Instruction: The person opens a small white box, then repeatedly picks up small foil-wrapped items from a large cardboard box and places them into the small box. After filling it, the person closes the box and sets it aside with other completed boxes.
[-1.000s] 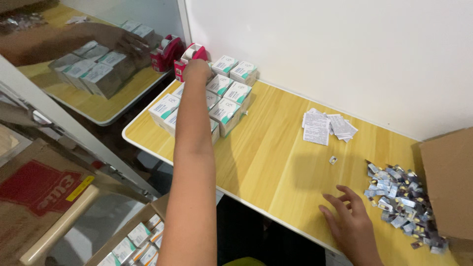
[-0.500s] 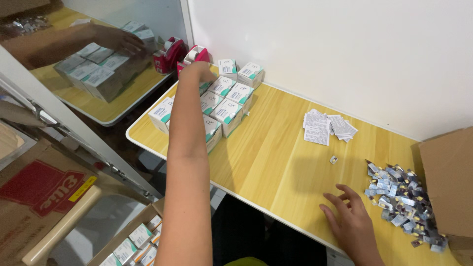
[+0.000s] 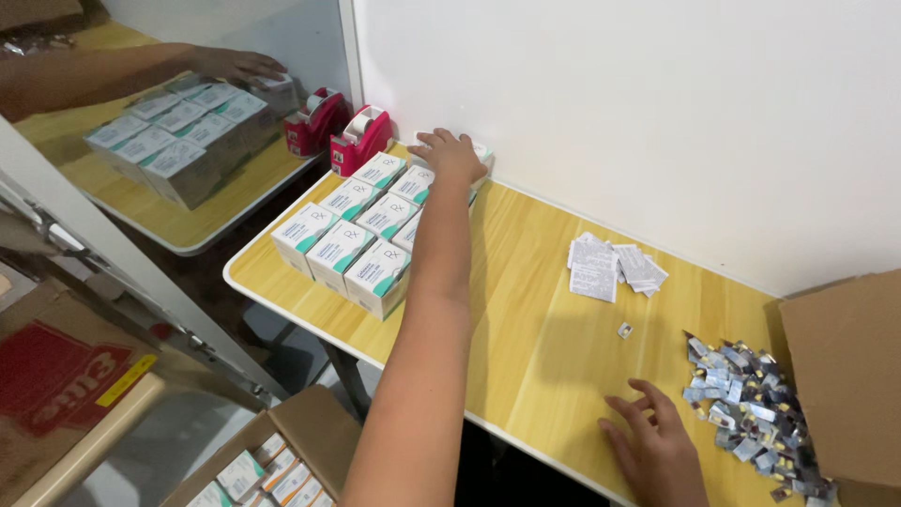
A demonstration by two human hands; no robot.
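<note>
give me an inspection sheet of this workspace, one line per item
surface: pale wood-look table set against a white wall
job's things: white and teal boxes packed in rows at the table's far left corner
clutter: folded paper leaflets, one small packet lying alone, heap of small foil packets, red tape dispenser
grippers: left hand lies flat on the boxes nearest the wall; right hand rests spread on the table beside the foil heap, holding nothing
cables: nothing seen
surroundings: open carton of more boxes on the floor, brown cardboard box at the right edge, mirror panel on the left reflecting the table
</note>
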